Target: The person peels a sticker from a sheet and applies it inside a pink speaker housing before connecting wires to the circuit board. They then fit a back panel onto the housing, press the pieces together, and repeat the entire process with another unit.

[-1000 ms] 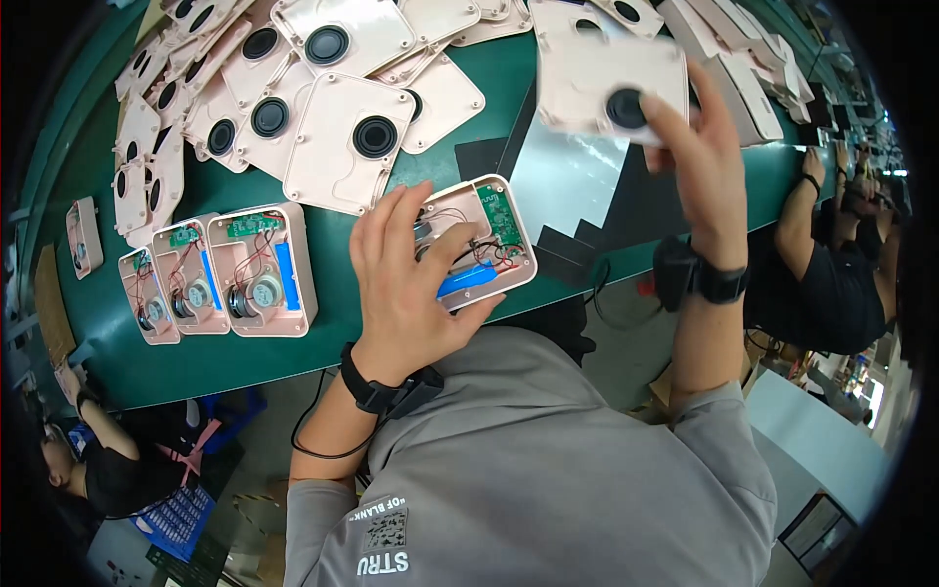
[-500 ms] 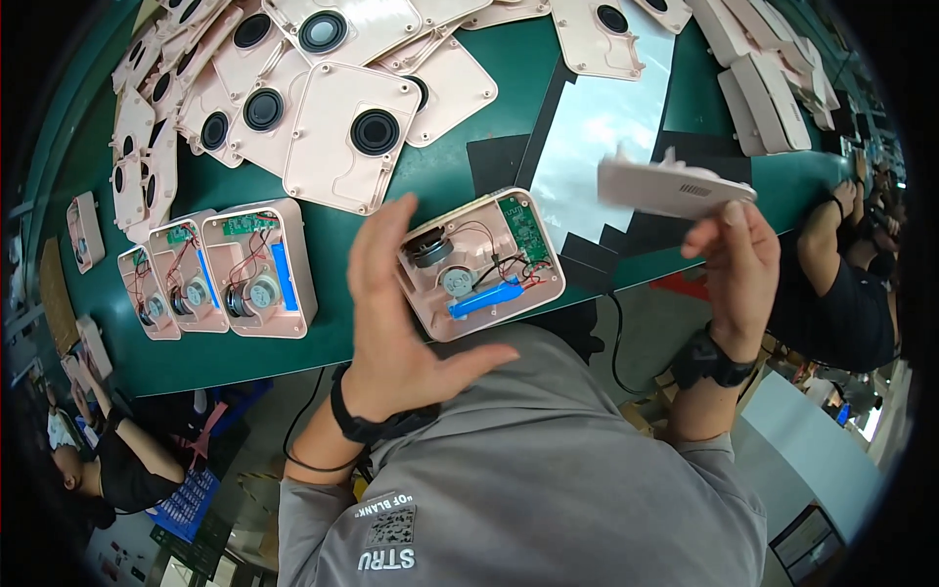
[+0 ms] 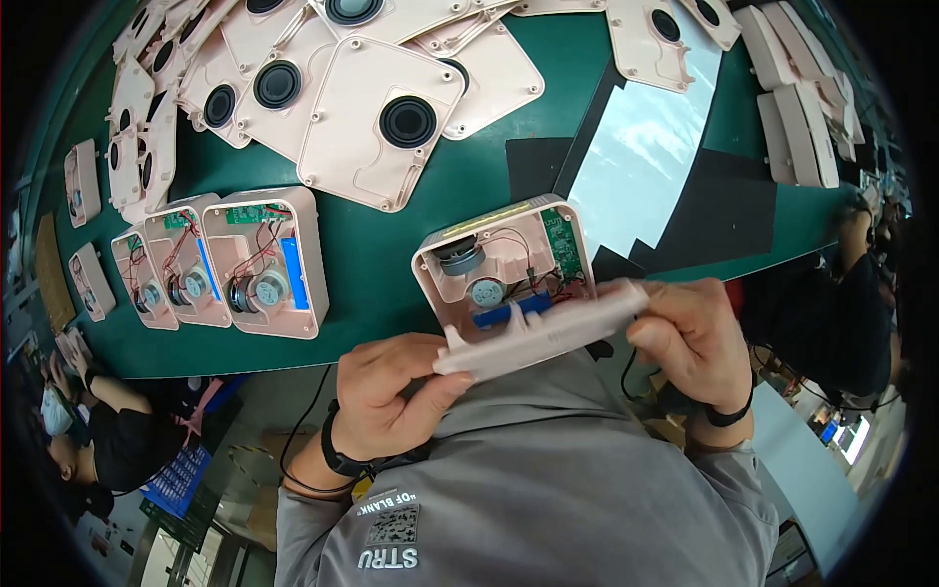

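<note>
Between my two hands a pale pink plastic cover (image 3: 548,336) is held edge-on, tilted up toward the right. My left hand (image 3: 396,393) pinches its left end, and my right hand (image 3: 696,342) grips its right end. Just beyond it stands an open pink housing (image 3: 428,279) at the table's near edge. Inside show a green circuit board (image 3: 561,245), a dark round speaker (image 3: 460,256), a pale round motor-like part (image 3: 487,293), red and black wires and a blue cylindrical battery (image 3: 499,314). The cover hides the housing's near side.
Several similar open housings (image 3: 315,264) stand left on the green table (image 3: 362,240). A heap of pink panels with black speakers (image 3: 377,161) fills the far left. Black sheets (image 3: 724,210) and a shiny sheet (image 3: 636,147) lie right, with stacked covers (image 3: 802,137) beyond. Other people sit at both sides.
My right hand has brought the cover leftward and down in front of the housing. My left hand, open before, has lowered and taken hold of the cover's left end.
</note>
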`<state>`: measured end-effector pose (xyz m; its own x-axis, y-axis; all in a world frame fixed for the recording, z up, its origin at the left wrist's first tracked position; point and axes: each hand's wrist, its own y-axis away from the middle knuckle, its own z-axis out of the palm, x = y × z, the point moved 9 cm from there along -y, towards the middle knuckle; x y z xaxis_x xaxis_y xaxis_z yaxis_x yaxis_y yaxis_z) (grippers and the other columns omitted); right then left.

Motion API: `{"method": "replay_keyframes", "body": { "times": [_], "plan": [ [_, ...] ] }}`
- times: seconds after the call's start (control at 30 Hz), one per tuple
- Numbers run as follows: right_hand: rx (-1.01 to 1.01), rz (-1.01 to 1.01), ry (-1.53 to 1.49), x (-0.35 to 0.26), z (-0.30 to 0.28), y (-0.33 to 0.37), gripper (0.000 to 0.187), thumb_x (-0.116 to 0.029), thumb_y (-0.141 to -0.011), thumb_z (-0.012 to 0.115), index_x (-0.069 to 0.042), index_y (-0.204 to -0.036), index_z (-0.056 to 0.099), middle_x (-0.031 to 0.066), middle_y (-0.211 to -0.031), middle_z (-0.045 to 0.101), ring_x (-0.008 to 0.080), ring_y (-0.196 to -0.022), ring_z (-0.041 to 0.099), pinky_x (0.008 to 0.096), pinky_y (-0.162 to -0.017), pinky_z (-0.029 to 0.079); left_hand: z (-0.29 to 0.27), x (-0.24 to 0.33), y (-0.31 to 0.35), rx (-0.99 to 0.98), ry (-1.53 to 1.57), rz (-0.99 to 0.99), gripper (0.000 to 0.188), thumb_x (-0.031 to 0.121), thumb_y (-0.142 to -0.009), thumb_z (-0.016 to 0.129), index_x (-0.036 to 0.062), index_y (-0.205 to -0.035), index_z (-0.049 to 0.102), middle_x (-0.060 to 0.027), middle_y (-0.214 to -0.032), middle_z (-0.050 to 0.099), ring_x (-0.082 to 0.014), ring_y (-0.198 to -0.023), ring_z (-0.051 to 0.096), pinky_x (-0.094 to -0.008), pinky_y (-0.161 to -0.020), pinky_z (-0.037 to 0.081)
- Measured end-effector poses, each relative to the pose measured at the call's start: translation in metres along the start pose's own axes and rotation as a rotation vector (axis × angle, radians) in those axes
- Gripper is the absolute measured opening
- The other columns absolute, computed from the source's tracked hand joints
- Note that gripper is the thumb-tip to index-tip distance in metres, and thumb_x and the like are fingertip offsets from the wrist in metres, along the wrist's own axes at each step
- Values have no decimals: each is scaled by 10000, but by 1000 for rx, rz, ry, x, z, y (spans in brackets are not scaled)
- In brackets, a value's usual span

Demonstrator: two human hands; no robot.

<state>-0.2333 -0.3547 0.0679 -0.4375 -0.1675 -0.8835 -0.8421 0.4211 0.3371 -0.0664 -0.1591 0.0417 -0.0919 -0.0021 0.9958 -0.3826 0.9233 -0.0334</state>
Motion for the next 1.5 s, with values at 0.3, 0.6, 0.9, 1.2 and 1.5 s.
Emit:
{"method": "replay_keyframes", "body": {
  "times": [0.3, 0.6, 0.9, 1.2, 1.5],
  "plan": [
    [169, 39, -72, 4, -1, -31, 134, -64, -974, 779, 27, -1056, 725, 38, -854, 657, 94, -722, 591, 247, -651, 473, 0, -32, 1, 56, 244, -256, 80, 36, -989, 758, -24, -1030, 723, -94, -815, 761, -135, -662, 736, -242, -580, 536],
    [267, -45, -102, 12, 9, -46, 150, 28, -952, 769, 26, -1075, 683, 28, -888, 622, 80, -735, 555, 238, -661, 447, -14, -40, -12, -5, -34, -313, 267, 179, -1112, 606, -49, -993, 679, -72, -784, 730, -105, -613, 687, -236, -563, 528],
    [283, 2, -130, 18, 8, -50, 150, 26, -935, 787, 24, -1048, 689, 25, -881, 603, 83, -763, 544, 231, -687, 443, -13, -41, -18, 80, 29, -328, 222, 123, -1090, 643, -34, -939, 688, -70, -694, 671, -145, -569, 670, -263, -530, 508],
    [282, -13, -70, 19, 9, -52, 161, 23, -933, 789, 15, -1058, 688, 18, -868, 589, 78, -768, 541, 230, -685, 443, -14, -46, -17, 105, -14, -335, 247, 117, -1074, 665, -21, -870, 638, -74, -660, 629, -185, -533, 631, -295, -507, 478],
    [269, 187, -158, 39, 15, -58, 253, 12, -994, 729, 8, -1220, 614, -17, -973, 574, 37, -873, 541, 196, -784, 451, -16, -20, -36, 98, -557, -174, 209, 82, -963, 759, 34, -849, 590, -91, -742, 627, -258, -587, 611, -376, -534, 467]
  ]
}}
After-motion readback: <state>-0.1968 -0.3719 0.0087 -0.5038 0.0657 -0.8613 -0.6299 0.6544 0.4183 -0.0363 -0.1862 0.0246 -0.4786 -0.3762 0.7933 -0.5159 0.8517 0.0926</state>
